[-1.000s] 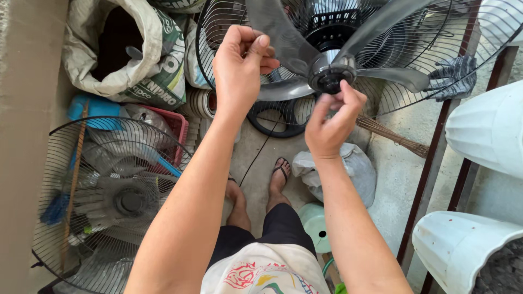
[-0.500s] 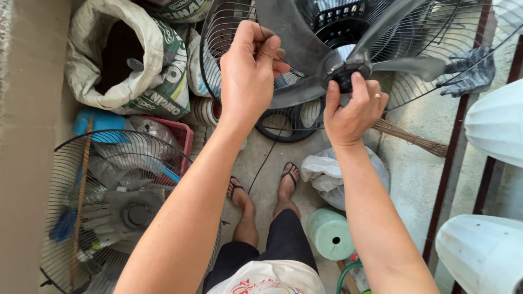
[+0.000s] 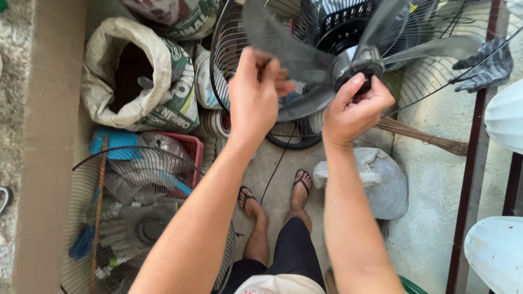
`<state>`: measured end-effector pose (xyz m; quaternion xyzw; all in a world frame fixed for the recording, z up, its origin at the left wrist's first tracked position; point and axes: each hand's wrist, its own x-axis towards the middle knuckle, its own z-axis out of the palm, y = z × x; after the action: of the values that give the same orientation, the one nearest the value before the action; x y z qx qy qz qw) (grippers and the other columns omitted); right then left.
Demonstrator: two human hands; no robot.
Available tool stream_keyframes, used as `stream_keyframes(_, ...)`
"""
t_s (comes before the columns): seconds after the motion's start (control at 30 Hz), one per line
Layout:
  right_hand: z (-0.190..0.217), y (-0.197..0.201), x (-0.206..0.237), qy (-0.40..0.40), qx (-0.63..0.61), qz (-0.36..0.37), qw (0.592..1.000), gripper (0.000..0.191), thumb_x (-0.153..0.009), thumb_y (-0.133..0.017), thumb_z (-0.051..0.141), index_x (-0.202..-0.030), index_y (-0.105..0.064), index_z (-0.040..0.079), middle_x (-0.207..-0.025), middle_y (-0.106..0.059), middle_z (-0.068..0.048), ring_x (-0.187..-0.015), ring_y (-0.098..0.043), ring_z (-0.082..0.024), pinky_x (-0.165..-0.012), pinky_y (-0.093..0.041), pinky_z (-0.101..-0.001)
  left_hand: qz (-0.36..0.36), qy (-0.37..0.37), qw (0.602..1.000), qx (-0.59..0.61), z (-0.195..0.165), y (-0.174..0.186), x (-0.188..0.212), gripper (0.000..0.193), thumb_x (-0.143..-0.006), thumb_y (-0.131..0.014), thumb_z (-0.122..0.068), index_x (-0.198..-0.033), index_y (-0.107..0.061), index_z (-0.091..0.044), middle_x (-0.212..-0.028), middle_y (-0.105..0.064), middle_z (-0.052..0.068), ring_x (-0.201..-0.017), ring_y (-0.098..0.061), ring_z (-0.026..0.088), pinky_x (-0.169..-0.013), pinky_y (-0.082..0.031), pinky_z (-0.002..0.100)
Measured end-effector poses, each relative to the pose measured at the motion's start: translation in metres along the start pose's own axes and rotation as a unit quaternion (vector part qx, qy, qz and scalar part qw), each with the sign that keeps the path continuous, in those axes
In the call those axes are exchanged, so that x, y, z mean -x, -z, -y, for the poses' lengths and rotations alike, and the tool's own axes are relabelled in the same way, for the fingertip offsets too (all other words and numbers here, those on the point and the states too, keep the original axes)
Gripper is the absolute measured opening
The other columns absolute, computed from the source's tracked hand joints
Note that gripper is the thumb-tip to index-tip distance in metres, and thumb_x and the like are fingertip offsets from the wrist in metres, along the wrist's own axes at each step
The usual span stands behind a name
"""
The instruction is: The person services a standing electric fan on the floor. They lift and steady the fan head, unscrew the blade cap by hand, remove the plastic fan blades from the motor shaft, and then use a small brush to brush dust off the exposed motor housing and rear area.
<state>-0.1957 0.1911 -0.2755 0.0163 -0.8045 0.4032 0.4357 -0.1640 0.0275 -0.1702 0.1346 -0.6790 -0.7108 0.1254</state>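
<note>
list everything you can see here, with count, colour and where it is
fan blade: one, grey see-through, top middle, pinched by the left hand
fan hub: one, dark with a silver collar, top middle, under the right hand's fingers
rear grille: one, black wire, behind the blades
loose grille: one, black wire, lower left, over a grey fan
sack: one, off-white, open, upper left
crate: one, red, left of the feet
plastic bag: one, grey-white, on the floor right of the feet
broom: one, brown, right of middle
glove: one, grey, top right
feet: two, in black flip-flops, bottom middle
left hand: closed on the blade
right hand: closed around the hub
</note>
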Motion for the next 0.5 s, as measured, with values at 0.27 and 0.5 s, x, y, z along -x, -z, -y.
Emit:
stream_keyframes(0.27, 0.064, 0.049, -0.021, 0.043, 0.086, 0.116, 0.989, 0.059, -0.094, -0.082, 0.022, -0.133, -0.047, -0.005, -0.102, -0.061, -0.017, -0.092, -0.062, -0.035, -0.08, -0.051, -0.0471, -0.024, 0.014, 0.999, 0.034, -0.002, 0.01, -0.004, 0.011, -0.106, -0.057, -0.011, -0.105, -0.055, 0.0, -0.091, -0.071, 0.009, -0.075, -0.075, 0.015, -0.065, -0.061, 0.028)
stream_keyframes(0.5, 0.069, 0.073, -0.045, 0.044, 0.126, 0.202, 0.97, 0.043, -0.091, -0.084, 0.017, -0.124, -0.058, 0.006, -0.101, -0.069, -0.012, -0.093, -0.066, -0.034, -0.083, -0.048, -0.0482, -0.031, 0.037, 0.999, 0.024, -0.016, 0.006, -0.001, 0.012, -0.104, -0.058, -0.011, -0.104, -0.055, 0.0, -0.089, -0.072, 0.009, -0.073, -0.075, 0.015, -0.063, -0.06, 0.027)
